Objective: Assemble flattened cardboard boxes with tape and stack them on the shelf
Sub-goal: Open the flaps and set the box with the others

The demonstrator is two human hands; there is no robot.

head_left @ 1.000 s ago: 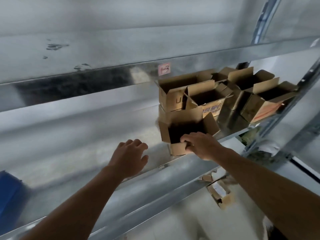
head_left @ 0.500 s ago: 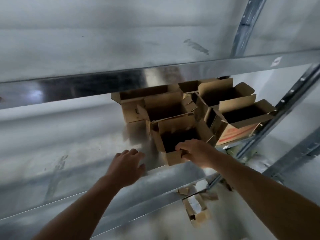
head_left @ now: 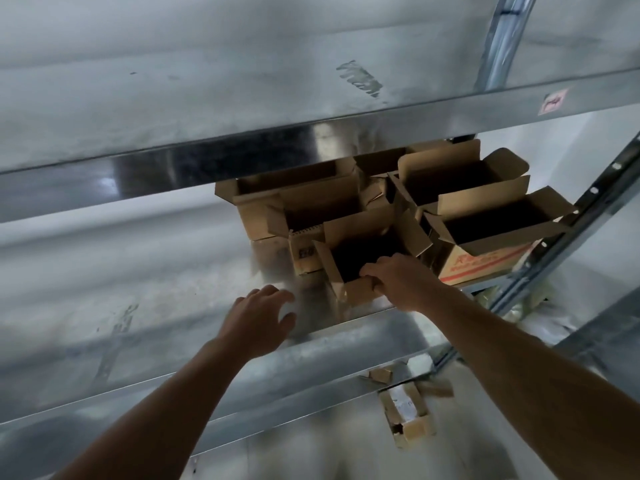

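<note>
right hand (head_left: 401,284) grips near wall of open box (head_left: 360,258) at shelf (head_left: 346,325) edge; left hand (head_left: 258,318) fingers loose, holding nothing; push box fully back beside the others, square, before letting go

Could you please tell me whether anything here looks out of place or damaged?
Yes: below the grey metal shelf, a small brown cardboard box lies askew with what looks like a ragged hole at its near end, loose cardboard scraps beside it.
</note>
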